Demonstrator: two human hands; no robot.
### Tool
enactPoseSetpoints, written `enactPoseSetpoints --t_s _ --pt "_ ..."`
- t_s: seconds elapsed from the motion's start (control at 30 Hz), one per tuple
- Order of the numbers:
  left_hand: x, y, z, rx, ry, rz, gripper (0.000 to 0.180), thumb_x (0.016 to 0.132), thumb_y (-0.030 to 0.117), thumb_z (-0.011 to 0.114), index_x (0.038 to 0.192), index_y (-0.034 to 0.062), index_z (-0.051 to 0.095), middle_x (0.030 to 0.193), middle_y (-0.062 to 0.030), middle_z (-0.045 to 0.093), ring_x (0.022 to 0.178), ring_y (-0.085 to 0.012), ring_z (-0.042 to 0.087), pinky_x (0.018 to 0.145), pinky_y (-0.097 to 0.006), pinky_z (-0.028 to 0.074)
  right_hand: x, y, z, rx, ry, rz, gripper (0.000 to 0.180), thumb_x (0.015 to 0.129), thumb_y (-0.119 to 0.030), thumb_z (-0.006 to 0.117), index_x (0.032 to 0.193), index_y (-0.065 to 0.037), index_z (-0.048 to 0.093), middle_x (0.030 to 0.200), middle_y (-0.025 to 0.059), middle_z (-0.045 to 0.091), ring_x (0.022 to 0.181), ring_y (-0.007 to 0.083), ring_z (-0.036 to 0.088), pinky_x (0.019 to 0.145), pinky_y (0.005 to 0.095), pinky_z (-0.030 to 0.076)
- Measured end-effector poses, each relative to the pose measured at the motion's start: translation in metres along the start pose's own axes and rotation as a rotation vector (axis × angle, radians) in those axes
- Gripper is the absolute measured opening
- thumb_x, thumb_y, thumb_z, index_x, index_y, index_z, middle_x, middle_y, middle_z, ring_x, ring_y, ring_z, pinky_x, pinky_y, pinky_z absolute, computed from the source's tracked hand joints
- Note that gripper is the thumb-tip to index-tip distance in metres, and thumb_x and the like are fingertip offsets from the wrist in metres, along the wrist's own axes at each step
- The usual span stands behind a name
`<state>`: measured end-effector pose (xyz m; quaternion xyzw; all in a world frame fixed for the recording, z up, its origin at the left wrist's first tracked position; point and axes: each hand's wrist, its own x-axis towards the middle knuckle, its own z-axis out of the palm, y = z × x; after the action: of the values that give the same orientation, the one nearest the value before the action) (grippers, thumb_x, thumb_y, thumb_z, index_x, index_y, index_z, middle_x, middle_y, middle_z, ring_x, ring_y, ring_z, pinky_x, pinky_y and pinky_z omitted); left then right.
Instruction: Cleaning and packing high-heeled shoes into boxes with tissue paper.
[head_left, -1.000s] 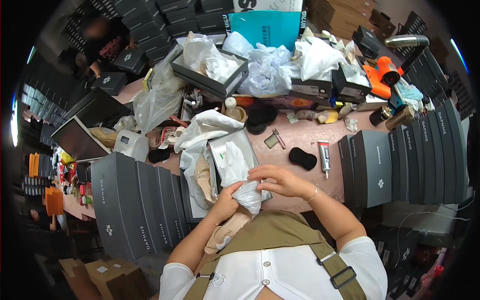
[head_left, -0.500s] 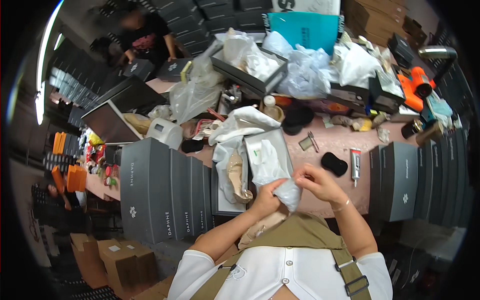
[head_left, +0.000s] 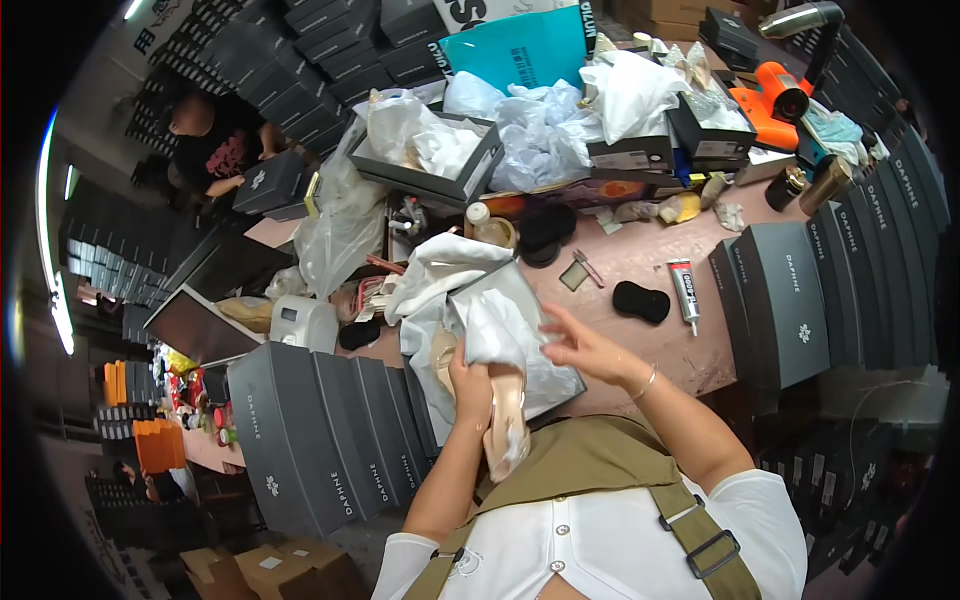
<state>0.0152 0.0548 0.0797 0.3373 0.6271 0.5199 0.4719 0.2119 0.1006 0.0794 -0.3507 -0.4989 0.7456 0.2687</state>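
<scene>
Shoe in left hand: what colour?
The shoe in the left hand is beige; best seen in the head view.

Surface [head_left: 640, 260] brightly, evenly lit; shadows soft. Tube light [head_left: 62, 322] at left rim blown out to white, blue-fringed. Room toward far left and lower right dim. Strong fisheye bend: stacked boxes [head_left: 290, 440] lean, corners black. Centre reasonably sharp, far edges softer.

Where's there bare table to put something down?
Two bare bits of pink table: one between the right hand, black pad, tube and grey boxes; another between the small pink tool and tube, beyond the pad. The far side is crowded with plastic bags and open boxes.
</scene>
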Motion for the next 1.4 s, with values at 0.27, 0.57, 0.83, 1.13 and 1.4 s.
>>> enactPoseSetpoints --t_s 0.27,0.57,0.83,1.13,1.4 --pt "-0.008 -0.051 0.036 -0.085 0.012 0.205 0.046 0.087 0.006 0.061 0.129 -0.0025 0.044 0.128 -0.0117 0.048 0.114 -0.017 0.048 0.095 -0.028 0.04 -0.032 0.053 -0.044 0.029 0.247 0.123 0.067 0.086 -0.01 0.058 0.144 -0.003 0.024 0.103 0.0141 0.06 0.085 0.0146 0.059 0.072 0.0272 0.049" --pt "-0.038 -0.076 -0.098 -0.099 0.382 0.001 0.025 0.092 0.01 0.055 0.114 -0.003 0.054 0.104 -0.0079 0.06 0.094 -0.0133 0.058 0.085 -0.026 0.048 0.004 0.05 -0.041 -1.083 0.145 -0.278 0.072 0.078 -0.03 0.07 0.133 0.003 0.038 0.127 0.0273 0.047 0.121 0.0409 0.043 0.102 0.044 0.035" --pt "-0.028 -0.038 -0.061 0.542 -0.057 0.281 0.095 0.076 0.018 0.075 0.146 0.0041 0.013 0.148 -0.0148 0.023 0.135 -0.0263 0.028 0.108 -0.037 0.029 0.045 0.09 0.036 -1.166 -0.053 -0.39 0.025 0.076 -0.013 0.059 0.1 -0.005 0.063 0.086 0.0148 0.064 0.09 0.0292 0.062 0.106 0.0547 0.024" --pt "-0.041 -0.03 -0.026 -0.196 -0.629 -0.218 0.061 0.081 0.023 0.073 0.13 -0.001 0.046 0.106 -0.0122 0.062 0.095 -0.0192 0.058 0.085 -0.034 0.047 0.001 0.004 -0.01 0.262 -0.175 0.074 0.024 0.085 -0.009 0.059 0.107 -0.001 0.058 0.093 0.0012 0.063 0.079 0.011 0.059 0.066 0.0254 0.048" --pt "-0.095 -0.051 -0.073 0.7 -0.125 0.095 0.036 0.077 0.007 0.065 0.112 -0.0009 0.059 0.096 -0.008 0.067 0.085 -0.0164 0.063 0.076 -0.028 0.049 -0.024 -0.028 -0.039 -1.063 -0.12 -0.258 0.031 0.07 -0.008 0.064 0.1 -0.003 0.059 0.091 0.0165 0.063 0.076 0.0317 0.062 0.07 0.038 0.05"
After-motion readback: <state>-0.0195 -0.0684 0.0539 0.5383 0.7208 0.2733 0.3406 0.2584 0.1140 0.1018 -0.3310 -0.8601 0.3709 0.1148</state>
